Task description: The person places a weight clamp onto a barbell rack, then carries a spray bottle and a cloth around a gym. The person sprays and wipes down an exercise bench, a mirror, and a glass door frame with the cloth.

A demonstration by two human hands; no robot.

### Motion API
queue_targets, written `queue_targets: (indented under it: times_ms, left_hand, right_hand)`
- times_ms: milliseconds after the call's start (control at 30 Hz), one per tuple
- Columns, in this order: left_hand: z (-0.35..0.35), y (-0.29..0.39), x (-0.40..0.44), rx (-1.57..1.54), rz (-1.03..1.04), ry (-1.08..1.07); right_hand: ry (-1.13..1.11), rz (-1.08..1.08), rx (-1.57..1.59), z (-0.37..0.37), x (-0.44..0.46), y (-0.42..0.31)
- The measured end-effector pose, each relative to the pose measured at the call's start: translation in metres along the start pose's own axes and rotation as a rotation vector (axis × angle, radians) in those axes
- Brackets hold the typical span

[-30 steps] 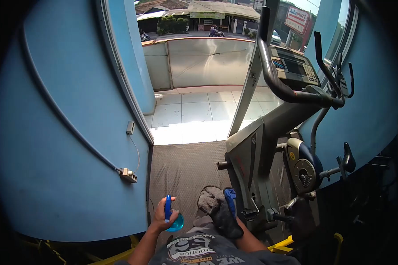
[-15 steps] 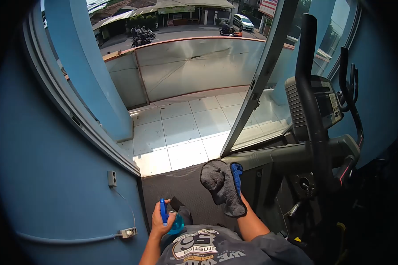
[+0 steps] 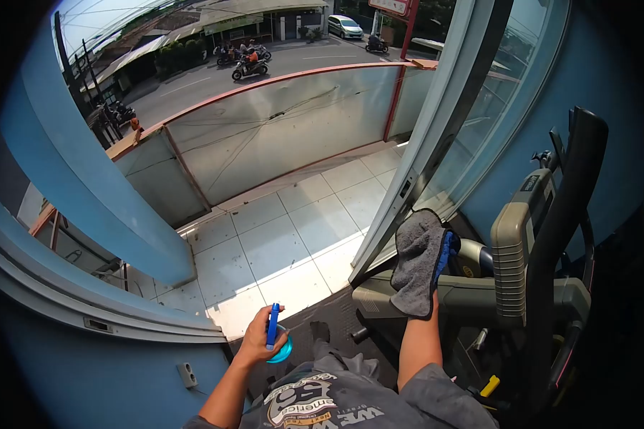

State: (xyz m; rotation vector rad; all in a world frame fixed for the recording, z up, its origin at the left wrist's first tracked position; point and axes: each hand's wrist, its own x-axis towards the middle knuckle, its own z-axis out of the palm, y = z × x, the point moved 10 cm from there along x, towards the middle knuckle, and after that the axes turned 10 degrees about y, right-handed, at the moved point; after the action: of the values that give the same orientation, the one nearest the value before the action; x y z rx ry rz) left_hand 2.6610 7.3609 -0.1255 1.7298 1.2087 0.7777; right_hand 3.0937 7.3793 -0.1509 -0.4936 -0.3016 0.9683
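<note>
My left hand [image 3: 259, 339] is closed around a spray bottle with a blue trigger head [image 3: 272, 325] and a clear body of turquoise liquid [image 3: 282, 348]. It is held low, just in front of my shirt. On the right, my right arm reaches forward, and a grey fleecy cloth [image 3: 416, 261] with dark edging and a blue side [image 3: 446, 252] covers my right hand [image 3: 432, 304]. The fingers are hidden beneath it. In view, the cloth overlaps the bottom of the sliding glass door's frame [image 3: 436, 154]; I cannot tell whether they touch.
An exercise machine [image 3: 515, 250] with a dark upright handle stands to the right. Ahead, the open doorway leads onto a white tiled balcony [image 3: 286, 236] with a metal parapet [image 3: 279, 132]. Beyond lies a street with motorbikes and a car [image 3: 345, 27]. A wall socket [image 3: 187, 375] is at lower left.
My view has turned to the right and tilted. My right hand has moved up and forward with the cloth, closer to the door frame. The spray bottle stays in my left hand.
</note>
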Motion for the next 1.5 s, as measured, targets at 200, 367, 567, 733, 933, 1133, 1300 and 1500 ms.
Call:
queue_targets:
  times_ms: [200, 367, 567, 733, 933, 1133, 1300, 1500]
  left_hand:
    - [0.038, 0.044, 0.096, -0.014, 0.114, -0.186]
    - [0.05, 0.072, 0.143, -0.048, 0.199, -0.159]
    - [0.046, 0.034, 0.151, -0.068, 0.043, -0.198]
    - [0.029, 0.019, 0.152, -0.106, 0.02, -0.081]
    - [0.018, -0.007, 0.143, -0.056, -0.087, -0.072]
    - [0.006, -0.006, 0.139, -0.058, -0.097, -0.048]
    - [-0.009, -0.004, 0.134, -0.083, -0.039, -0.005]
    - [-0.03, -0.003, 0.12, -0.076, 0.009, -0.004]
  right_hand:
    - [0.583, -0.306, -0.121, -0.057, 0.054, -0.049]
    - [0.252, -0.4, -0.1, -0.058, 0.146, -0.057]
    - [0.658, -0.481, -0.277, -0.076, 0.161, -0.07]
    - [0.781, -0.434, -0.242, -0.069, 0.151, -0.068]
    - [0.732, -0.568, -0.679, -0.072, 0.144, -0.068]
    - [0.594, -0.814, -1.29, -0.043, 0.102, -0.055]
    - [0.48, -0.986, -1.68, -0.007, 0.07, -0.023]
    - [0.287, -0.982, -1.539, 0.05, 0.019, 0.021]
